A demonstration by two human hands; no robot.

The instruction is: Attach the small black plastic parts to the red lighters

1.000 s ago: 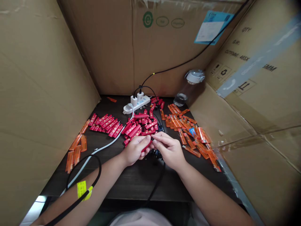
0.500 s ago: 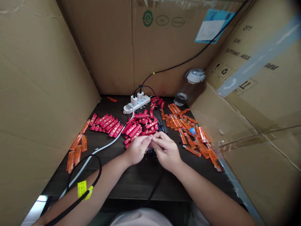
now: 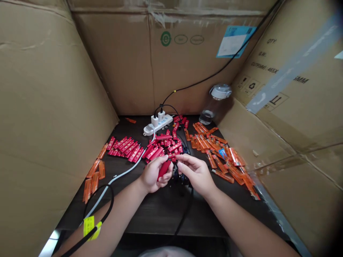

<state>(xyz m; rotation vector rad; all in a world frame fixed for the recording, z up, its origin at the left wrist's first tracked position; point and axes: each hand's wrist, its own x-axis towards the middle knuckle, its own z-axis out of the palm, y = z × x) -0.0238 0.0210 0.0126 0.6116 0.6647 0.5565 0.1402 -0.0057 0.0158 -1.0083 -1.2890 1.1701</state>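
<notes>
My left hand (image 3: 157, 175) is closed round a red lighter (image 3: 164, 169), its dark end pointing up past my thumb. Just to the right hovers my right hand (image 3: 197, 173), thumb and forefinger curved and slightly apart near the lighter's end, with nothing visible between them. Beneath the right hand sits a cluster of small black parts (image 3: 184, 178), partly hidden by it. Directly beyond both hands, several more red lighters (image 3: 155, 152) are heaped, with a neater row of red lighters (image 3: 125, 146) to the left.
Orange lighters (image 3: 207, 141) are spread on the right, with several orange lighters (image 3: 94, 180) at the left edge. Behind the heap are a white power strip (image 3: 158, 125) and a water bottle (image 3: 211, 107). A grey cable (image 3: 125, 165) crosses the table (image 3: 150, 217). Cardboard walls (image 3: 120, 64) surround it.
My hands were together at the fingertips; now they are apart, the right slightly to the right. The red lighter in my left hand has come into sight. The whole view has shifted slightly.
</notes>
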